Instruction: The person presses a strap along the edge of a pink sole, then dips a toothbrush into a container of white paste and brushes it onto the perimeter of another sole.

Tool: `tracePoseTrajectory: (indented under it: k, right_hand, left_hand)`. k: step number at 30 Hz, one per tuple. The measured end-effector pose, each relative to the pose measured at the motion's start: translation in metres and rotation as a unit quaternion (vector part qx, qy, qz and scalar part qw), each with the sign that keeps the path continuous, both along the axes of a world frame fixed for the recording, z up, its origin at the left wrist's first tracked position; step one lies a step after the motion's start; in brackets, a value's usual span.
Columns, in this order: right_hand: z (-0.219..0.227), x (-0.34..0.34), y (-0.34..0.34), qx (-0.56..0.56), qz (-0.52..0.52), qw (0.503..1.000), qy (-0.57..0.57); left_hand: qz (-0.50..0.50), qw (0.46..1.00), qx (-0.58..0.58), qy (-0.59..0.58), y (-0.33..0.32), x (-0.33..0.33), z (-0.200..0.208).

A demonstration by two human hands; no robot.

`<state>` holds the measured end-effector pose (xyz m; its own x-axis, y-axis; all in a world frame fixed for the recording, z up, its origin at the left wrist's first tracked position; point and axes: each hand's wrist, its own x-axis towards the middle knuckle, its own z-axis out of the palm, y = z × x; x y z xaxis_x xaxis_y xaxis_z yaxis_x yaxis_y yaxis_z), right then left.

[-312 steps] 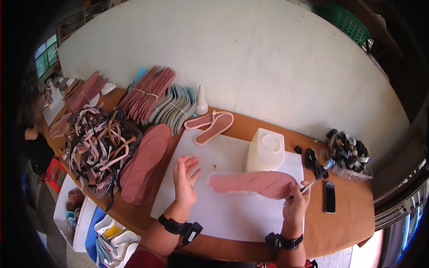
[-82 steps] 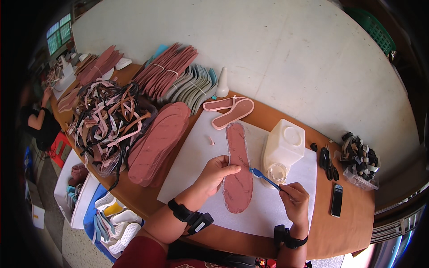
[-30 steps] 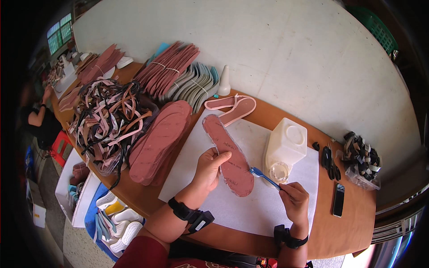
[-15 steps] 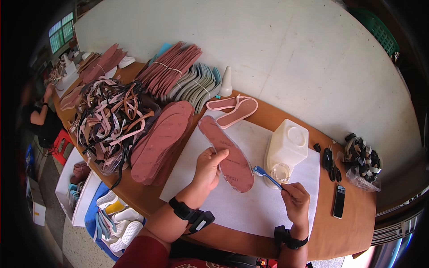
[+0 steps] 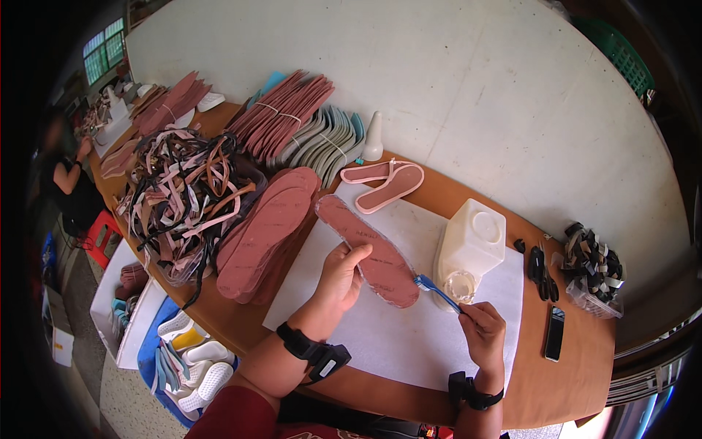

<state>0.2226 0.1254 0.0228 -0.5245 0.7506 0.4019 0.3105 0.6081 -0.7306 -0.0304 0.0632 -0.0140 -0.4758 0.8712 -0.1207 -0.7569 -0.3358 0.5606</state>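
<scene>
A reddish-brown insole [image 5: 371,252] is held above the white sheet by my left hand [image 5: 342,276], thumb on its upper face and the fingers hidden beneath. My right hand [image 5: 485,331] pinches the handle end of a blue toothbrush [image 5: 441,293]. Its bristled head meets the insole's edge at the end nearer that hand. Just beyond the brush, a white plastic jug [image 5: 475,228] lies tilted, its round mouth [image 5: 461,283] crusted with a pale substance. Behind the insole rest two pink-edged sandal pieces [image 5: 390,189], touching each other.
Left of the white sheet [image 5: 322,300] lie stacked insoles [image 5: 267,227] and a heap of straps [image 5: 186,197]. Bundled insoles [image 5: 281,113] and a white cone-shaped bottle [image 5: 374,137] stand behind. Scissors [image 5: 542,274], a phone [image 5: 555,334] and a strap-filled box [image 5: 591,271] are rightward. Another person [image 5: 67,175] sits far left.
The insole has turned slightly in my left hand: its far end swung left and its near end rose a little to the right. The toothbrush head now touches its edge.
</scene>
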Motion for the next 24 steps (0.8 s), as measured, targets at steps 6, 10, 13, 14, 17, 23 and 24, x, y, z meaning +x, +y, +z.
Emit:
tracePoseTrajectory:
  k: [6, 10, 13, 14, 17, 23, 24]
  right_hand:
    - [-0.0012, -0.0008, 0.0011, -0.004, -0.010, 1.000, 0.002]
    - [-0.0023, -0.0011, 0.0014, -0.007, -0.023, 1.000, -0.002]
    - [-0.0080, -0.0016, 0.0033, -0.018, -0.026, 1.000, 0.002]
    - [-0.0080, -0.0018, 0.0027, -0.018, -0.026, 0.999, 0.002]
    - [-0.0079, -0.0042, 0.0011, -0.030, -0.026, 0.999, 0.008]
    - [-0.0076, -0.0070, 0.0008, -0.039, -0.023, 0.999, 0.010]
    - [-0.0081, -0.0057, 0.0015, -0.035, -0.026, 0.999, 0.008]
  left_hand:
    - [-0.030, 0.999, 0.022, 0.014, 0.0004, -0.0012, -0.0022]
    - [-0.040, 0.998, 0.031, 0.041, -0.0002, 0.0022, 0.0044]
    - [-0.053, 0.997, 0.019, 0.043, -0.0006, 0.0001, -0.0030]
    - [-0.054, 0.997, 0.018, 0.043, -0.0008, 0.0008, -0.0029]
    - [-0.068, 0.996, 0.000, 0.052, -0.0008, 0.0038, -0.0016]
    - [-0.091, 0.995, -0.005, 0.045, 0.0005, 0.0054, -0.0046]
    - [-0.070, 0.997, -0.001, 0.041, -0.0003, 0.0052, -0.0020]
